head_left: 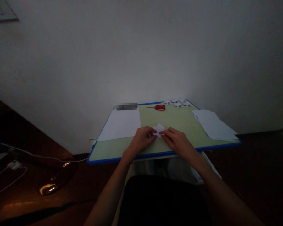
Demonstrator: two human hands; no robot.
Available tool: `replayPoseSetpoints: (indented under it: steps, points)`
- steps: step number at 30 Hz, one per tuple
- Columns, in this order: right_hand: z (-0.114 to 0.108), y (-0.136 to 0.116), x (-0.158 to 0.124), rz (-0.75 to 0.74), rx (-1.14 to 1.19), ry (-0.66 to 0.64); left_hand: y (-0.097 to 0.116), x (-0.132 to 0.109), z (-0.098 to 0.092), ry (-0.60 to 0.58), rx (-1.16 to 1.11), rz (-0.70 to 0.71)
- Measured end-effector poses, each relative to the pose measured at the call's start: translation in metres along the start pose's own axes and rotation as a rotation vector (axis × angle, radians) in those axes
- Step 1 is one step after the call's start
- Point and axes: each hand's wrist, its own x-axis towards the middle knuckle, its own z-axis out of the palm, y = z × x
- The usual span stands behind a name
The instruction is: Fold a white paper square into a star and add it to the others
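Head view: left hand and right hand pinch a small folded paper between closed fingertips, flat on the table. In this dim light it seems a crease is being pressed; a further fold needs aligned edges. Scissors lie well beyond the fingers.

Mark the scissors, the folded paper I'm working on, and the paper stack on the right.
scissors (160,107): head view, on the red handles.
folded paper (159,128): head view, on its uncovered white upper part.
paper stack (213,124): head view, middle of the top sheet.
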Motion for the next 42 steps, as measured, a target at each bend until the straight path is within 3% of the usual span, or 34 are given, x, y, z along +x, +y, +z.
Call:
replayPoseSetpoints:
  steps: [15,42]
  points:
    - [0.0061,-0.0014,-0.0001,0.09,0.004,0.041,0.0031,-0.0066,0.0062,0.018,0.043,0.077]
    - [0.0039,-0.0024,0.0014,0.063,0.013,-0.052,0.0065,-0.004,0.0076,-0.069,0.248,0.139]
